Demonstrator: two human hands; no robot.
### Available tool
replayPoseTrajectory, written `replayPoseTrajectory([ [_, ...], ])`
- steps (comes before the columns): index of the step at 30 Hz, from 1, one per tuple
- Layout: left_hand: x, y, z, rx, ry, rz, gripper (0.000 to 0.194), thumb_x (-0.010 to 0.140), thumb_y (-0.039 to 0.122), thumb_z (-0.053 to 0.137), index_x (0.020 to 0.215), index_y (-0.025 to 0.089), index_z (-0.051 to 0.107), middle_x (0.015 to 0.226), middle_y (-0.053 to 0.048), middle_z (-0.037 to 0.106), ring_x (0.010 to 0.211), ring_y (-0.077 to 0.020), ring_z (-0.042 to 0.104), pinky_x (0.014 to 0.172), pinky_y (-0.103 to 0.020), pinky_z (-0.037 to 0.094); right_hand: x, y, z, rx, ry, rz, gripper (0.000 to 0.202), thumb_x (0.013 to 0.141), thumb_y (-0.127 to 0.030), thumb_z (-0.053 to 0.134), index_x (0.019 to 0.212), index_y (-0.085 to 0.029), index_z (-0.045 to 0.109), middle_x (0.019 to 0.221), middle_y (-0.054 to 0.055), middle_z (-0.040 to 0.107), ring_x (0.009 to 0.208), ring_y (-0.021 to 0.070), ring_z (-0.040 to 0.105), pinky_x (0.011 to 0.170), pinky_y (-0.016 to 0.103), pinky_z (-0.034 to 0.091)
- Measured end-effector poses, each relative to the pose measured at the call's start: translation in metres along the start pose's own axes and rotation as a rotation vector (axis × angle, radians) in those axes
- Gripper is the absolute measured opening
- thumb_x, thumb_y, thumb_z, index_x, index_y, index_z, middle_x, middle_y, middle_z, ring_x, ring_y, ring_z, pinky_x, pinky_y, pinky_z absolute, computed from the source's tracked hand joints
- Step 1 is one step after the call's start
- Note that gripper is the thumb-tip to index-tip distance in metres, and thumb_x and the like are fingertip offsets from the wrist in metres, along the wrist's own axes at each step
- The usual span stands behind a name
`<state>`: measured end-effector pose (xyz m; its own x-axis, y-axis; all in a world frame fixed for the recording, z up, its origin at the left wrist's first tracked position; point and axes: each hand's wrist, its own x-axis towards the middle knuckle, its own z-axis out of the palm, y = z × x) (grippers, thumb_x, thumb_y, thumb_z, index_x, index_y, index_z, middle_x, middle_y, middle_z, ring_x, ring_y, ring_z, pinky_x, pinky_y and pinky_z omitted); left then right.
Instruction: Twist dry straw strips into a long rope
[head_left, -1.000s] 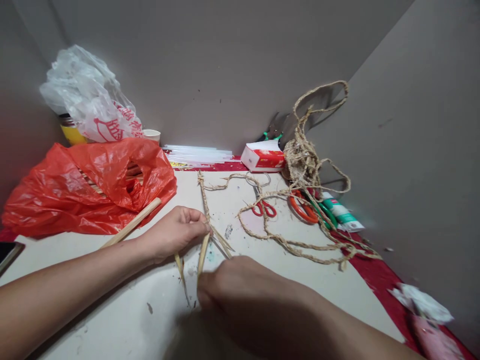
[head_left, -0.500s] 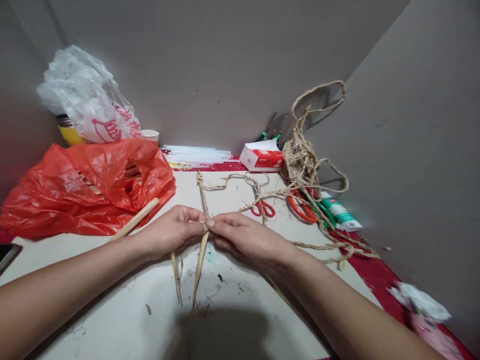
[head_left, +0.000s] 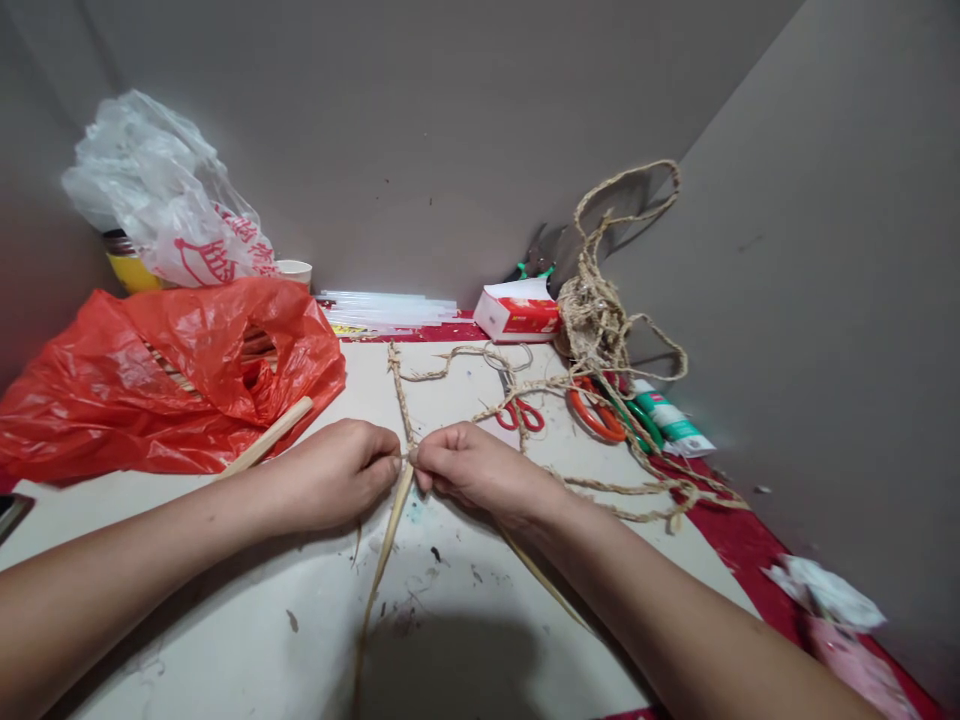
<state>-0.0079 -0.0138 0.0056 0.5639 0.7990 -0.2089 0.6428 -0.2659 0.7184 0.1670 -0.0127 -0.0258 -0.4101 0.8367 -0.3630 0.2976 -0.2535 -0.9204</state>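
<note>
A thin braided straw cord (head_left: pixel 401 397) runs down the white board to where both hands meet. My left hand (head_left: pixel 356 472) is closed, pinching a strand just left of the braid's lower end. On the other side my right hand (head_left: pixel 457 465) pinches another strand, its fingertips close to the left ones. A loose pale strand (head_left: pixel 387 545) hangs between the hands toward the near edge. Another strand (head_left: pixel 544 578) trails out from beneath my right hand and passes by the forearm.
A red plastic bag (head_left: pixel 172 375) with sticks lies left, a pale stick (head_left: pixel 270 438) beside it. Red-handled scissors (head_left: pixel 519 414), orange-handled scissors (head_left: pixel 596 410), a tangled rope bundle (head_left: pixel 596 320), a tube (head_left: pixel 673 418) and a red-white box (head_left: pixel 517 312) are at right.
My hands have moved slightly apart at the braid's lower end. The middle strand now reaches farther toward the near edge. The whole view has shifted a little.
</note>
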Motion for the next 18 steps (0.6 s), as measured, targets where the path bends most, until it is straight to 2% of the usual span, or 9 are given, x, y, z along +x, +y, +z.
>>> replayPoseTrajectory([
  [3, -0.007, 0.011, 0.001, 0.080, 0.049, 0.000, 0.029, 0.082, 0.032, 0.043, 0.056, 0.018, 0.049, 0.049, 0.003, 0.042, 0.046, -0.0105, 0.033, 0.047, -0.024, 0.019, -0.001, 0.001, 0.004, 0.025, 0.033, 0.010, 0.020, 0.069, -0.018, 0.048, 0.053, -0.012, 0.059, 0.037, -0.007, 0.035, 0.036, 0.0036, 0.023, 0.038, 0.020, 0.014],
  [5, -0.012, 0.016, 0.007, 0.137, 0.063, -0.010, 0.026, 0.082, 0.030, 0.042, 0.060, 0.019, 0.052, 0.051, 0.001, 0.047, 0.046, -0.0115, 0.035, 0.049, -0.024, 0.021, -0.003, 0.000, 0.006, 0.093, 0.016, 0.037, 0.020, 0.068, -0.019, 0.048, 0.049, -0.014, 0.053, 0.035, -0.007, 0.034, 0.033, 0.0034, 0.021, 0.036, 0.021, 0.011],
  [7, -0.016, 0.016, 0.016, 0.254, 0.045, -0.015, 0.019, 0.081, 0.027, 0.043, 0.073, 0.019, 0.059, 0.055, -0.001, 0.051, 0.047, -0.0132, 0.038, 0.051, -0.025, 0.023, -0.004, -0.002, 0.007, 0.192, -0.026, 0.076, 0.025, 0.069, -0.022, 0.048, 0.045, -0.017, 0.043, 0.034, -0.008, 0.032, 0.031, 0.0032, 0.017, 0.033, 0.021, 0.008],
  [9, -0.019, 0.013, 0.028, 0.399, 0.017, 0.002, 0.022, 0.080, 0.024, 0.042, 0.090, 0.017, 0.060, 0.058, -0.004, 0.054, 0.047, -0.0152, 0.040, 0.052, -0.026, 0.025, -0.006, -0.004, 0.008, 0.295, -0.064, 0.106, 0.029, 0.071, -0.026, 0.050, 0.045, -0.018, 0.038, 0.034, -0.009, 0.032, 0.030, 0.0032, 0.015, 0.032, 0.021, 0.007],
  [12, -0.023, 0.010, 0.042, 0.526, 0.013, 0.034, 0.032, 0.077, 0.019, 0.041, 0.104, 0.012, 0.057, 0.061, -0.006, 0.056, 0.049, -0.0175, 0.044, 0.053, -0.027, 0.027, -0.006, -0.005, 0.009, 0.368, -0.100, 0.122, 0.024, 0.071, -0.028, 0.056, 0.052, -0.016, 0.047, 0.036, -0.010, 0.031, 0.031, 0.0026, 0.014, 0.031, 0.020, 0.007],
  [14, -0.028, 0.012, 0.044, 0.531, -0.005, 0.049, 0.029, 0.073, 0.017, 0.045, 0.098, 0.014, 0.060, 0.060, -0.006, 0.056, 0.048, -0.0167, 0.043, 0.052, -0.027, 0.027, -0.006, -0.005, 0.007, 0.368, -0.124, 0.132, 0.018, 0.071, -0.028, 0.058, 0.060, -0.014, 0.055, 0.036, -0.011, 0.031, 0.031, 0.0022, 0.014, 0.031, 0.019, 0.006],
  [16, -0.034, 0.019, 0.039, 0.469, -0.074, 0.089, 0.014, 0.072, 0.019, 0.049, 0.077, 0.018, 0.062, 0.055, -0.004, 0.053, 0.043, -0.0141, 0.038, 0.049, -0.027, 0.024, -0.006, -0.005, 0.004, 0.368, -0.142, 0.135, 0.018, 0.072, -0.029, 0.059, 0.067, -0.012, 0.059, 0.036, -0.011, 0.031, 0.031, 0.0021, 0.013, 0.032, 0.019, 0.006],
  [17, -0.036, 0.022, 0.034, 0.411, -0.113, 0.114, 0.013, 0.074, 0.023, 0.050, 0.066, 0.020, 0.060, 0.052, -0.003, 0.052, 0.041, -0.0129, 0.036, 0.047, -0.027, 0.022, -0.006, -0.005, 0.002, 0.375, -0.153, 0.130, 0.019, 0.073, -0.029, 0.059, 0.069, -0.011, 0.061, 0.036, -0.011, 0.031, 0.031, 0.0020, 0.013, 0.032, 0.019, 0.006],
  [18, -0.037, 0.025, 0.027, 0.341, -0.136, 0.127, 0.021, 0.076, 0.026, 0.049, 0.058, 0.020, 0.057, 0.049, -0.002, 0.050, 0.040, -0.0118, 0.034, 0.046, -0.027, 0.021, -0.005, -0.005, 0.000, 0.387, -0.165, 0.121, 0.019, 0.073, -0.029, 0.059, 0.070, -0.010, 0.061, 0.036, -0.011, 0.030, 0.032, 0.0019, 0.012, 0.032, 0.019, 0.006],
])
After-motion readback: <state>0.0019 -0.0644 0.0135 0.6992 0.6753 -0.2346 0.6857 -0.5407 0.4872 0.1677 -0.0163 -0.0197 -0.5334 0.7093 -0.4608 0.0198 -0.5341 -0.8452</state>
